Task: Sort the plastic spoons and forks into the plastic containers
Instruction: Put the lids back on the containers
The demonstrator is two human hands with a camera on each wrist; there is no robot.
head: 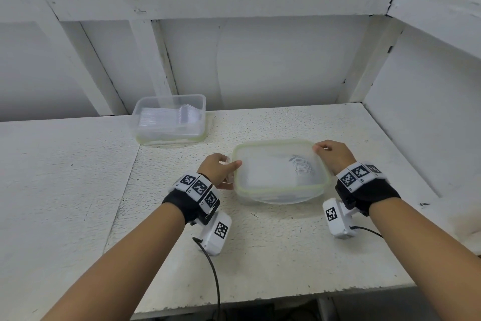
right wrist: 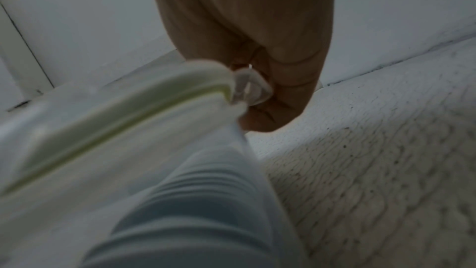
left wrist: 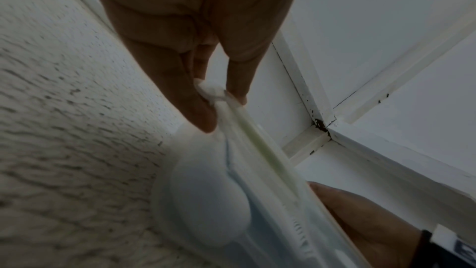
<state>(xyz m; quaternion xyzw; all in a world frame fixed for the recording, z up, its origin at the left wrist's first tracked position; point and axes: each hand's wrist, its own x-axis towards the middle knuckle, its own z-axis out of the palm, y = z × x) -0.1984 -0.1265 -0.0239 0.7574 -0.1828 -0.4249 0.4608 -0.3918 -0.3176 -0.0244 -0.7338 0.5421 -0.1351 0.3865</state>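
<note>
The lid is pinched at opposite edges by both hands; it should be pressed down evenly onto the box.

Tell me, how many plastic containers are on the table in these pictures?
2. One container sits at the back left of the table, open, with clear cutlery inside. The other container, lidded, is nearer, held between the left hand and the right hand. None else shows.
</note>
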